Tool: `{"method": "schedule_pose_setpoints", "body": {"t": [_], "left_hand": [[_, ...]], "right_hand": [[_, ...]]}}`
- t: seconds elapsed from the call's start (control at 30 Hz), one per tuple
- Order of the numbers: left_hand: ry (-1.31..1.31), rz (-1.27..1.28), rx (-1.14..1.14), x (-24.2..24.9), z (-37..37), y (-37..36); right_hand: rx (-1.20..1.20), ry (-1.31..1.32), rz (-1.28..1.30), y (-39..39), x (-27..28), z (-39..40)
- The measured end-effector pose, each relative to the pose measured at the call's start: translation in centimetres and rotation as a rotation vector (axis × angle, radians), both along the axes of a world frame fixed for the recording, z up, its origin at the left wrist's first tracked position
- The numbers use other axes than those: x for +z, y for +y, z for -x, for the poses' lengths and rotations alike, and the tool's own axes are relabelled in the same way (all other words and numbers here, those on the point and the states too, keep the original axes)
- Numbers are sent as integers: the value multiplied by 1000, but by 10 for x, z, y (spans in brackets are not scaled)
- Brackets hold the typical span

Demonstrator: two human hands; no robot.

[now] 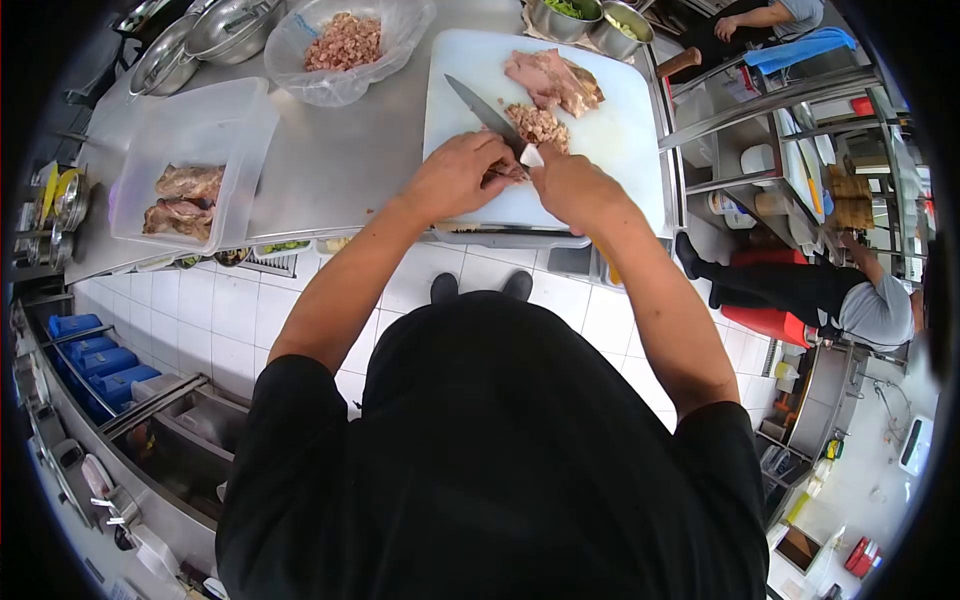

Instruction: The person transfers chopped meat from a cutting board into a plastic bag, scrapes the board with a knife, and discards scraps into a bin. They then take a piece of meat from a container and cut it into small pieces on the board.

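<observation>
Gripping the knife [485,112] in the right hand [570,185], pinning a meat piece [505,172] under the curled left hand [455,178] on the white cutting board [620,130] atop the counter [340,150]. Keeping fingertips tucked, slicing evenly beside the diced pile [538,125], sparing the 1 uncut slab [553,82].

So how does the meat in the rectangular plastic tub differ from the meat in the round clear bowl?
The meat in the rectangular plastic tub lies in large whole slabs, brownish; the meat in the round clear bowl is diced into small pinkish pieces, heaped. The tub sits nearer the counter's front edge, the bowl farther back. Both containers are translucent, on the steel counter.
</observation>
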State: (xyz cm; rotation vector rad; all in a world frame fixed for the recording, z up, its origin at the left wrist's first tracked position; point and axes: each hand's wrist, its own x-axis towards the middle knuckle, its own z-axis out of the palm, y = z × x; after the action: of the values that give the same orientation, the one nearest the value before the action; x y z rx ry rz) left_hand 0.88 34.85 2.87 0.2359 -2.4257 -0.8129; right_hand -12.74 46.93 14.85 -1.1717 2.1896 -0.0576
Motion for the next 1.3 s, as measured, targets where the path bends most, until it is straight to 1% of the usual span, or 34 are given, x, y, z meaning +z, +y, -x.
{"method": "schedule_pose_setpoints", "body": {"t": [0.03,0.1,0.13,0.23,0.27,0.3,0.33,0.37,0.4,0.43,0.5,0.53,0.6,0.63,0.67,0.73,0.77,0.8,0.83,0.9,0.93,1.0,1.03,1.1,1.13,1.23,1.3], "left_hand": [[-6,24,-35,-4,1,-2],[-13,85,-92,-12,3,-11],[-12,105,-77,-11,1,-9],[-48,107,-80,-7,0,-8],[-94,31,-85,-6,-4,-5],[-133,-40,-90,1,-6,-4],[-161,-98,-82,9,-4,-11],[-157,-75,-94,13,-6,-13],[-157,-56,-106,15,-11,-14],[-154,-36,-114,16,-13,-16],[-121,21,-121,5,-10,-17],[-106,51,-127,1,-9,-18],[-70,56,-138,-3,-1,-29],[-66,41,-163,-5,-3,-22],[-84,33,-141,-7,-7,-13],[-90,57,-63,7,-9,-15],[-104,60,-53,5,-11,-10],[-109,74,-40,3,-9,-12],[-112,89,-23,1,-7,-15],[-104,84,-23,-3,-7,-16],[-106,77,-26,-5,-9,-14],[-119,54,-70,1,-19,-14],[-121,48,-99,7,-22,-13],[-80,140,-6,13,-27,-9],[-69,169,41,12,-33,-2],[-158,92,68,-3,-31,2],[-162,35,83,-13,-25,-4]], "right_hand": [[38,77,36,13,-5,-3],[128,237,122,36,-32,-2],[100,245,101,39,-46,-8],[91,268,216,32,-71,-10],[142,321,303,27,-82,-1],[103,229,222,24,-73,0],[75,148,154,11,-46,2],[50,58,75,2,-17,0],[-10,-3,-59,2,19,-13],[17,83,-17,12,7,-16],[75,252,71,35,-44,-16],[29,255,99,36,-59,-23],[61,270,242,25,-70,-13],[58,264,295,24,-68,-17],[109,261,264,16,-60,-8],[37,128,73,1,-6,-9],[2,49,-36,2,5,-14],[97,133,21,19,-24,-4],[100,227,72,30,-29,-14],[-22,223,50,31,-56,-29],[-10,218,87,29,-59,-26],[-1,200,167,22,-64,-18],[26,210,164,23,-63,-12],[102,252,176,13,-52,6],[104,240,134,12,-40,5],[147,256,232,14,-50,6],[144,243,181,5,-48,8]]}}
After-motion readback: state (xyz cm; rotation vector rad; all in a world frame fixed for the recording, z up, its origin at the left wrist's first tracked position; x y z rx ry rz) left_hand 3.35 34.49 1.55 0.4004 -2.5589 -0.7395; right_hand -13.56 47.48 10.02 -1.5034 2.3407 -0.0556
